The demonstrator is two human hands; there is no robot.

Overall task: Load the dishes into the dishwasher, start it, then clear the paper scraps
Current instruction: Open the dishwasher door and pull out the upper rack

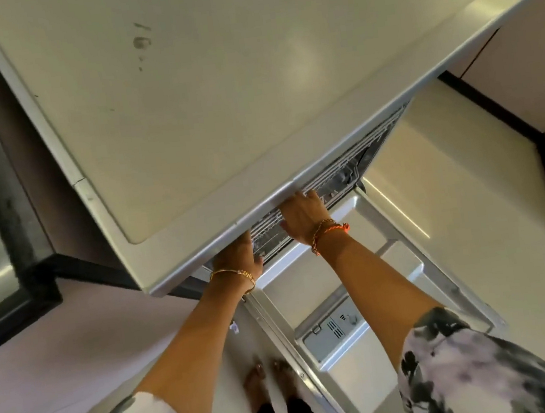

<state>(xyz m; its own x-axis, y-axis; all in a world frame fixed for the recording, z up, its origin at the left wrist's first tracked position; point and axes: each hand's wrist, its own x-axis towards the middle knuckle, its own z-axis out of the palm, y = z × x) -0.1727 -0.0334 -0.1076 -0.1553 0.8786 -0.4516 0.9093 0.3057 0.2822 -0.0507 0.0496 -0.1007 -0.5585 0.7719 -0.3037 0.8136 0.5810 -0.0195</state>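
The right hand reaches forward with its back up and its fingers laid over the front edge of the dishwasher's upper rack, fingertips tucked under the lip of the bench; whether they curl round the rack wire cannot be told. A gold chain and an orange cord circle that wrist. The left hand is thrust under the same lip just to the left, its fingers hidden by the overhang, so its grip cannot be told either; a gold bangle sits on its wrist. Both forearms are stretched almost straight, running up from short floral sleeves at the bottom corners.

The rack, white-grey wire, shows only as a narrow strip between bench edge and door; no dishes can be made out in it. Below the hands the dishwasher door lies folded down and open, steel-lined, with the detergent dispenser set in its inner face. The dispenser's small markings are too blurred to read. Bare feet stand on the pale floor just left of the door.
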